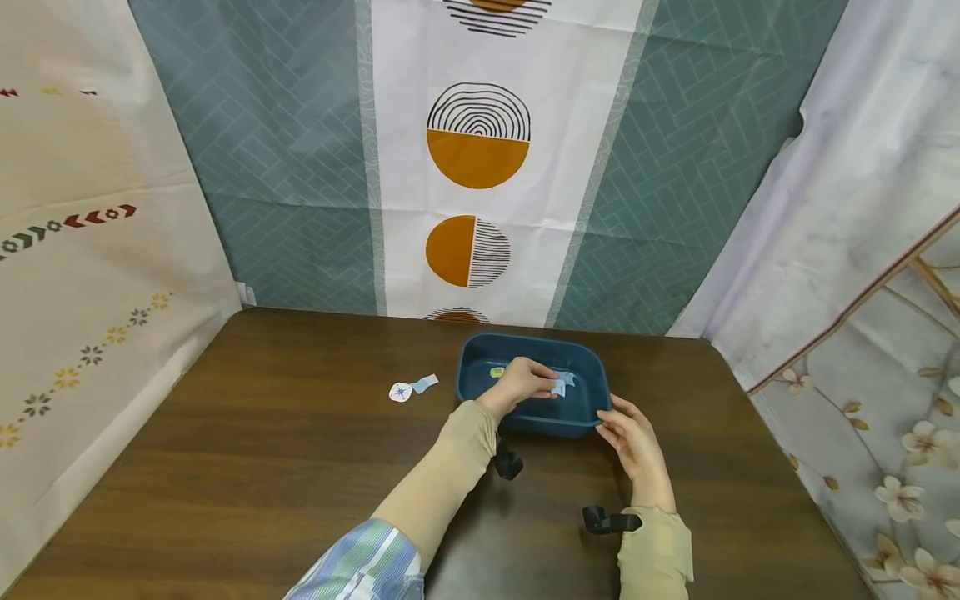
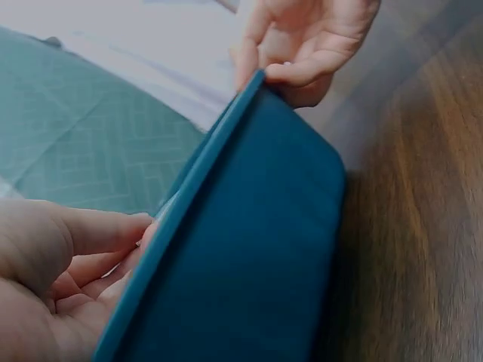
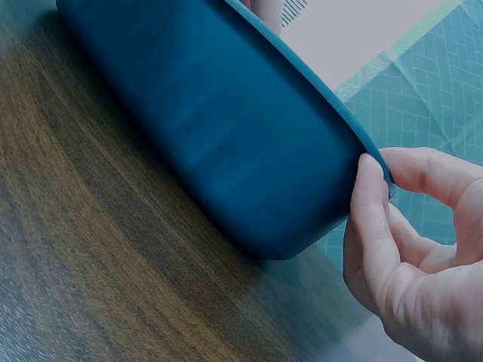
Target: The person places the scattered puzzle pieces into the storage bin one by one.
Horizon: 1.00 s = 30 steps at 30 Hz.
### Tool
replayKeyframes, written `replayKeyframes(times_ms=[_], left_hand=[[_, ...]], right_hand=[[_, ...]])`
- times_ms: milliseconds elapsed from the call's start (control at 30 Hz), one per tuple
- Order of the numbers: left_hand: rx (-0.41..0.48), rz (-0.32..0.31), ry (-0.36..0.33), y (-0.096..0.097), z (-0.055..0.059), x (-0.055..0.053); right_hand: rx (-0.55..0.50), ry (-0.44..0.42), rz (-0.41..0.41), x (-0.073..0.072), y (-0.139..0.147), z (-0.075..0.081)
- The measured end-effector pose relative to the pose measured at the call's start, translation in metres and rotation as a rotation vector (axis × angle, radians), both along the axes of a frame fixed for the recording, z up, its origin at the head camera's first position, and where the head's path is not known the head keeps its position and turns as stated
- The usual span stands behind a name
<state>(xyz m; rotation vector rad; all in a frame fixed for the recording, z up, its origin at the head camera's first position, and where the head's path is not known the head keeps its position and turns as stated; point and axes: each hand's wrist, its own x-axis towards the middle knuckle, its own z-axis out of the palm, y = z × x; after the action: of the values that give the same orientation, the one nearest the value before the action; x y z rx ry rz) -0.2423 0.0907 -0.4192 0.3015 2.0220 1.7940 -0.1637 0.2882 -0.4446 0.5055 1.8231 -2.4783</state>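
Head view: a dark-teal rectangular bin (image 1: 551,427) with rounded corners stands on the brown wood-grain worktop (image 1: 315,483), near the back edge and right of its middle. Left hand (image 1: 519,383) reaches over the bin's front rim; thumb and fingers are brought together in a pinch on a small light-blue paper cutout (image 1: 558,388), held above the bin's floor. Just beyond it, a second pale-blue cutout (image 1: 568,377) lies in the bin; whether the two touch cannot be told. A small yellow-green cutout (image 1: 497,372) lies towards the bin's left end, its print too small to read.

Right hand (image 1: 632,437) is at the bin's right end, near the front corner. Right wrist view: thumb and fingers close over the rim, one digit pressed to the outer wall, the rest of the hand loosely curved. Left wrist view: left thumb meets the fingers behind the rim; most of the held piece is hidden.

On the worktop, left of the bin and apart from it: a round white cutout with a blue compass star (image 1: 401,392), and just beside it a blue-and-white strip (image 1: 425,383). Behind the back edge hangs a teal and white cloth (image 1: 300,167) printed with orange half-discs.
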Motion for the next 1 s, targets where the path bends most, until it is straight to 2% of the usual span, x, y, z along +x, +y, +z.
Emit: replayKeyframes(times_ms=[400,1000], left_hand=[[-0.175,-0.012,0.04,0.024,-0.005,-0.001],[-0.463,-0.105,0.223,0.031,-0.013,-0.003]], right_hand=[[-0.008,-0.002,0.0,-0.003,-0.002,-0.001],[-0.007,-0.007,0.002,-0.002,-0.001,-0.001]])
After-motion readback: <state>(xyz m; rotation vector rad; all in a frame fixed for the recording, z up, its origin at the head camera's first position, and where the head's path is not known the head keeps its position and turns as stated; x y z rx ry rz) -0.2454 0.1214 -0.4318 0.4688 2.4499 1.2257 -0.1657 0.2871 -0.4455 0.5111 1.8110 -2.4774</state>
